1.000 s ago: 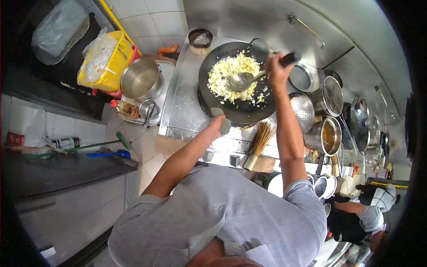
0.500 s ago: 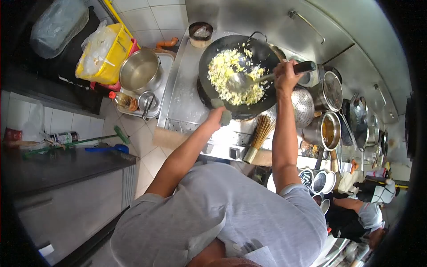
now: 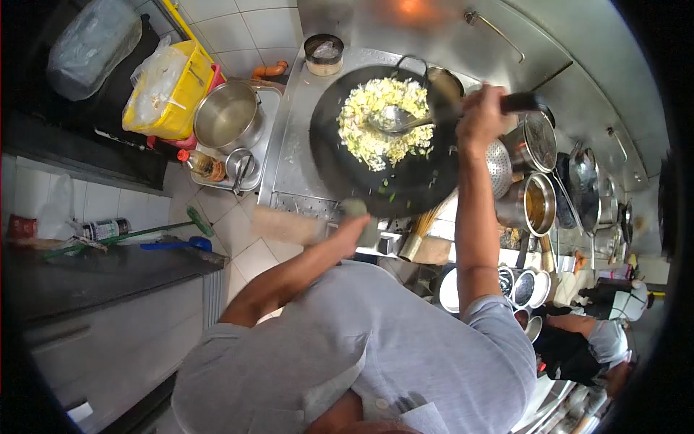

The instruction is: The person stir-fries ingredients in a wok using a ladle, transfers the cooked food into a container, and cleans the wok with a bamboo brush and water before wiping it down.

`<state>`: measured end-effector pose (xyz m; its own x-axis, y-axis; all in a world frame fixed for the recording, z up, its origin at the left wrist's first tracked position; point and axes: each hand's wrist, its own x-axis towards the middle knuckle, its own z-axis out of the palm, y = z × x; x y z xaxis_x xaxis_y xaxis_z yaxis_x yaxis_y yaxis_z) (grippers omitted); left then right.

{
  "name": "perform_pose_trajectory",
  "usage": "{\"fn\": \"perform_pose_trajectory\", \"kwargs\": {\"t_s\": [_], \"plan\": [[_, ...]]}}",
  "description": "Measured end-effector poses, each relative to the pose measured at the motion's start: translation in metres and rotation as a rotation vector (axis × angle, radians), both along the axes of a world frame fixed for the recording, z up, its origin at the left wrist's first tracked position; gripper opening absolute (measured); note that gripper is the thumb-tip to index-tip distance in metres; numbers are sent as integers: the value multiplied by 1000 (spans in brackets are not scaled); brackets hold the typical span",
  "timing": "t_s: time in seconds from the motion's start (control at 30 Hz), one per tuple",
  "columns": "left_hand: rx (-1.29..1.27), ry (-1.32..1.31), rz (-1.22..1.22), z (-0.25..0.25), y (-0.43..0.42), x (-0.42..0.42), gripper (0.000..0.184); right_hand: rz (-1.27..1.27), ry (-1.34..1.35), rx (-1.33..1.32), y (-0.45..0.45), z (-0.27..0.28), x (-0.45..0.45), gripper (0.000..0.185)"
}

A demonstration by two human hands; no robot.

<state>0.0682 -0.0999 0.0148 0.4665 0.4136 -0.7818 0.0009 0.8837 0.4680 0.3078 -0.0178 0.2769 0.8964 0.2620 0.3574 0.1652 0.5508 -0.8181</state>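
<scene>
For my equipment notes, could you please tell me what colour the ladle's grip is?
The ladle's grip is black, seen best in the head view.

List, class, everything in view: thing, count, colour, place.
Stove: 1, silver, centre
Wok: 1, black, on stove
Food: 1 heap, yellowish, in wok
Ladle: 1, silver and black, in wok
Brush: 1, straw-coloured, before wok
Tray: 1, silver, left of stove
Large pot: 1, silver, on tray
Bottle: 1, red-capped, on tray
Basket: 1, yellow, upper left
Colander: 1, silver, right of wok
Other pots: several, silver, right
Bowls: several, white, lower right
Long tool: 1, green, left
Other people: apparently 2, pale tops, lower right
Clutter: uncountable, mixed, edges
Cloth: 1, grey-green, before wok
Left grip: 1, bare, holding cloth
Right grip: 1, bare, holding ladle
</scene>
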Motion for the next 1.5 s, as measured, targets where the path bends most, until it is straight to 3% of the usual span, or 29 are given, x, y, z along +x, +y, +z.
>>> {"fn": "perform_pose_trajectory", "kwargs": {"t_s": [0.07,0.1,0.13,0.2,0.23,0.3,0.33,0.37,0.4,0.43,0.5,0.53,0.6,0.63,0.7,0.77,0.8,0.9,1.03,1.1,1.13,1.17,1.3,1.37,1.43,1.5], "plan": [[-59,52,-56,56,-3,-11,17,27,-29,47,-14,32,2,26],[-125,-9,24,99,2,-8,16,121,-75,59,-25,37,1,25],[-195,-65,107,119,8,-7,15,54,-74,-5,-29,38,-16,25],[-270,-187,109,74,45,9,13,-11,-130,-80,-29,14,-43,23],[-262,-226,112,60,55,21,13,-145,-361,-242,-21,-30,-30,21],[-144,-166,80,7,35,28,14,-212,-371,-256,-13,-71,-19,23],[-23,-107,38,-5,25,26,15,-126,-258,-79,-17,-58,-20,23],[-21,-87,-72,1,10,17,20,-31,-156,95,-24,-35,-18,23],[-106,74,-41,30,-3,7,23,-58,-38,103,-34,-12,-20,25],[11,71,11,32,-8,2,22,25,-45,127,-45,-14,-8,24],[74,16,193,50,7,14,18,158,-87,192,-47,-27,-12,25],[-25,-144,223,33,30,20,17,130,-106,59,-34,-54,-14,25],[21,-166,140,11,74,36,13,107,-228,-62,13,-102,-8,27],[-38,-146,198,8,87,48,13,253,-188,-70,14,-64,-21,28],[137,-33,105,-38,101,57,16,272,-183,14,19,-11,-31,29],[146,-1,125,-32,104,60,17,434,-167,126,21,7,-31,24],[154,29,129,-31,102,59,18,357,-50,144,44,-18,-21,24],[77,-46,137,-33,100,59,18,208,-459,-199,103,-98,19,26],[70,-48,148,-35,109,61,18,198,-222,-214,86,-38,54,25],[98,-73,223,-39,100,60,18,296,-293,-34,75,-61,58,24],[70,-53,208,-36,86,50,18,333,-370,-105,75,-76,66,26],[22,-49,162,-31,90,51,17,565,-159,-30,63,-89,75,30],[24,-42,131,-34,105,58,18,404,-166,-208,36,-42,92,32],[22,-69,153,-45,107,59,19,306,-248,-193,17,-47,66,31],[7,-83,152,-49,100,52,20,396,-169,46,26,-102,63,28],[8,-85,43,-46,105,55,22,469,-50,65,40,-112,58,24]]}}
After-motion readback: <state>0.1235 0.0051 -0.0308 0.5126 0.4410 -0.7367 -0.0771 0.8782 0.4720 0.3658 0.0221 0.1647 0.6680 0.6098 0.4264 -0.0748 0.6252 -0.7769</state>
